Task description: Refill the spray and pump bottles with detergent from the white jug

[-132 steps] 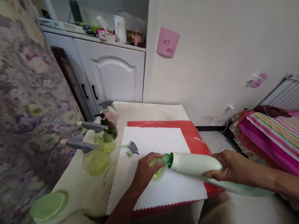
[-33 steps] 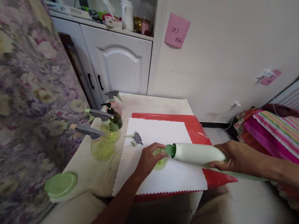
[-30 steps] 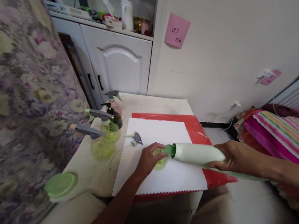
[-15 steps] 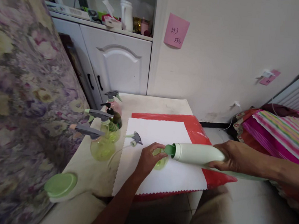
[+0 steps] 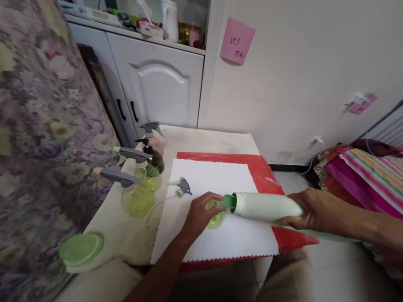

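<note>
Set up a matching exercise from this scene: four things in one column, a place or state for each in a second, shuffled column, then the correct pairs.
Things
1. pale green bottle
2. loose sprayer head
3. green lid
4. pink note

Places or states
A. stuck on the wall
B. lying on the white cloth, unattached
C. held on its side in the right hand
D. at the table's near left corner

Pairs: 1-C, 2-B, 3-D, 4-A

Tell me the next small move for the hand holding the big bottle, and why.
Probably tip the big bottle a little further. The right hand holds it nearly level, its green spout at the mouth of the small bottle gripped by the left hand. How full the small bottle is can't be told.
</note>
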